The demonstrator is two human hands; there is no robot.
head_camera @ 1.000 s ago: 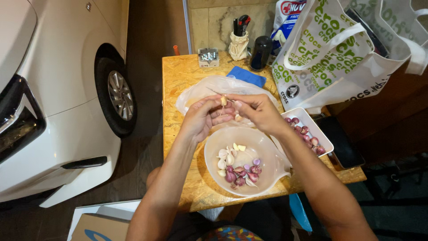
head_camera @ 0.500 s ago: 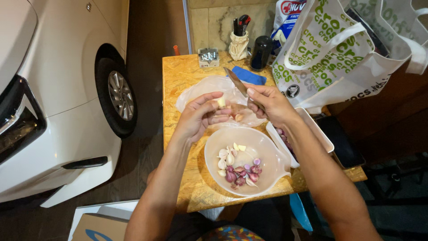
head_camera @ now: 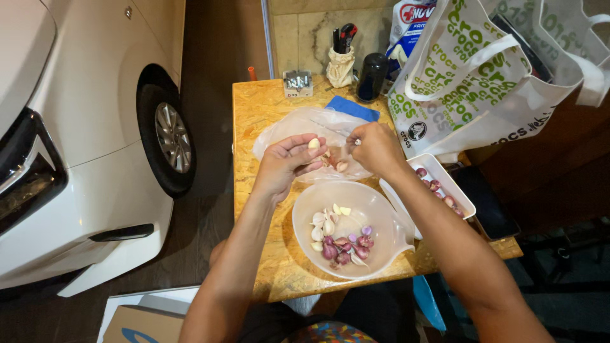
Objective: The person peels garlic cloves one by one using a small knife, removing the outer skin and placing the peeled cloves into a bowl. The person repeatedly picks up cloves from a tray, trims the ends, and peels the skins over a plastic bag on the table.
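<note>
- Left hand (head_camera: 283, 166): bare; no glove, ring or watch seen. Sits just left of the translucent bowl's (head_camera: 304, 238) upper rim.
- Right hand (head_camera: 376, 148): bare likewise, above the bowl's upper right.
- Both forearms bare to the frame's lower edge; no sleeves in view.
- Clothing: strip of multicoloured patterned fabric (head_camera: 330, 333) directly below the bowl, dark fabric beside it. Cut indeterminate.

One head-worn camera looks steeply down, close over the table (head_camera: 267, 121). The car (head_camera: 76, 127) is left, the bags (head_camera: 483, 82) far right.
</note>
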